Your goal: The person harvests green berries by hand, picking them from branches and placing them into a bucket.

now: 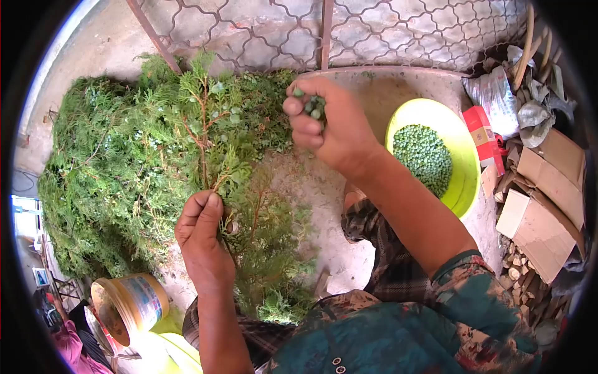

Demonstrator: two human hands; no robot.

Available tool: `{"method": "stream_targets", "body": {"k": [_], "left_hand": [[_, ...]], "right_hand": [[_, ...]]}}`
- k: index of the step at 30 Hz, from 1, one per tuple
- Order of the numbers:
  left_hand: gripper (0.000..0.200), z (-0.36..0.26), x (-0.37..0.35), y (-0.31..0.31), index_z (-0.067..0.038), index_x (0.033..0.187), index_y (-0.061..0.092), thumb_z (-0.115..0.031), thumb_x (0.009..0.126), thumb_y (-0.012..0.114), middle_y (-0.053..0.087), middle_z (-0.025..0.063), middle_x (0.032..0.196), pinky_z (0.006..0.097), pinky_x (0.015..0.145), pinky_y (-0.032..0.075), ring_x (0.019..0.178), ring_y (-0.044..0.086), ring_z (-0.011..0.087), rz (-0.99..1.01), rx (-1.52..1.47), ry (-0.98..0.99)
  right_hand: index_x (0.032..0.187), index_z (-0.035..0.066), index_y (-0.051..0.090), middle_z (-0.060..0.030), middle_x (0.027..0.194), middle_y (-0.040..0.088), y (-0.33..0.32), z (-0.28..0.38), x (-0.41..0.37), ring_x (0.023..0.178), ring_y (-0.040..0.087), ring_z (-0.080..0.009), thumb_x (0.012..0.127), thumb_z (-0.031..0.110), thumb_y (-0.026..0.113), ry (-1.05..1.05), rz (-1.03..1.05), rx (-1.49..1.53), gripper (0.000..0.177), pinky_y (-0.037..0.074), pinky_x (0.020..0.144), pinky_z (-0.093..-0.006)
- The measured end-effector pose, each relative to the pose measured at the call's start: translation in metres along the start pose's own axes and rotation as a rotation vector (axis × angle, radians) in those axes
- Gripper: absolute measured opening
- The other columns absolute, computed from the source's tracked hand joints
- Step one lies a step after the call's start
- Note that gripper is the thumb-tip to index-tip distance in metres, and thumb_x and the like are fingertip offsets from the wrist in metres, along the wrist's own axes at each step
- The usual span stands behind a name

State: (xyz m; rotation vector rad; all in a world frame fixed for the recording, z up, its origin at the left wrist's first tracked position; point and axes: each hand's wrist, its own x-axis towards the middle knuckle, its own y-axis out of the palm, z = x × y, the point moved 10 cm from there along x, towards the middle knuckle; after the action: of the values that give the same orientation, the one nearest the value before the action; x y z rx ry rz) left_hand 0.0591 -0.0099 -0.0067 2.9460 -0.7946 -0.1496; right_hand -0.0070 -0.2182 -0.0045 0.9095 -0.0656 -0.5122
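My left hand (205, 227) pinches the stem of a leafy green branch (204, 124), which stands up from my fingers and has round green cones on it. To the right of the branch, my right hand (321, 121) is curled round several small green cones (314, 107), one of them between the thumb and a finger. A yellow-green basin (466, 181) lies to the right of my right forearm and holds a heap of green cones (423, 157). Behind the branch spreads a large pile of cut branches (106, 174).
A metal lattice (261, 31) runs along the top. Cardboard (542, 230), a red box (483, 137) and chopped wood (517, 271) are at the right. A bucket (159, 296) lies tipped at the lower left, near a person in pink (71, 349).
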Motion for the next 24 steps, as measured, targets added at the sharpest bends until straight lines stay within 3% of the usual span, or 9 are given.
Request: {"method": "stream_targets", "body": {"k": [5, 8, 15, 17, 24], "left_hand": [[0.014, -0.001, -0.003, -0.001, -0.003, 0.091, 0.057, -0.016, 0.087, 0.056, 0.052, 0.0008, 0.071, 0.0215, 0.055, 0.036, 0.062, 0.046, 0.0089, -0.029, -0.06, -0.037], [0.013, -0.006, -0.002, -0.003, -0.003, 0.09, 0.057, -0.016, 0.086, 0.056, 0.053, 0.0006, 0.072, 0.0217, 0.056, 0.036, 0.064, 0.047, 0.0085, -0.047, -0.021, 0.047], [0.01, -0.013, -0.003, 0.002, -0.001, 0.087, 0.06, -0.011, 0.086, 0.058, 0.049, -0.0047, 0.072, 0.017, 0.06, 0.032, 0.066, 0.04, 0.0033, -0.007, 0.048, 0.111], [0.01, -0.013, -0.003, 0.002, -0.001, 0.087, 0.06, -0.01, 0.086, 0.058, 0.05, -0.0047, 0.073, 0.0167, 0.06, 0.032, 0.067, 0.04, 0.0033, -0.001, 0.066, 0.122], [0.01, -0.012, -0.003, 0.004, 0.0, 0.088, 0.06, -0.01, 0.086, 0.057, 0.05, -0.0049, 0.075, 0.0167, 0.061, 0.033, 0.067, 0.039, 0.003, -0.003, 0.064, 0.128]], "right_hand": [[0.08, 0.004, 0.053, -0.0031, 0.073, 0.055, 0.024, -0.061, -0.029, 0.043, 0.037, -0.0035, 0.085, 0.021, 0.054, 0.271, 0.13, -0.126, 0.017, 0.025, 0.034, -0.0183], [0.079, 0.005, 0.053, -0.0017, 0.068, 0.054, 0.039, -0.083, -0.043, 0.041, 0.034, -0.0032, 0.086, 0.027, 0.058, 0.418, 0.266, -0.269, 0.023, 0.022, 0.034, -0.019], [0.082, 0.006, 0.052, -0.001, 0.066, 0.053, 0.039, -0.086, -0.039, 0.04, 0.032, -0.0028, 0.087, 0.028, 0.058, 0.414, 0.226, -0.33, 0.024, 0.02, 0.034, -0.0192], [0.085, 0.006, 0.051, -0.0007, 0.066, 0.052, 0.038, -0.088, -0.039, 0.04, 0.033, -0.0027, 0.086, 0.025, 0.058, 0.437, 0.201, -0.218, 0.02, 0.021, 0.034, -0.0183], [0.09, 0.005, 0.05, 0.0001, 0.066, 0.051, 0.041, -0.083, -0.038, 0.041, 0.034, -0.0027, 0.084, 0.016, 0.058, 0.36, 0.239, -0.27, 0.015, 0.023, 0.034, -0.0191]]}}
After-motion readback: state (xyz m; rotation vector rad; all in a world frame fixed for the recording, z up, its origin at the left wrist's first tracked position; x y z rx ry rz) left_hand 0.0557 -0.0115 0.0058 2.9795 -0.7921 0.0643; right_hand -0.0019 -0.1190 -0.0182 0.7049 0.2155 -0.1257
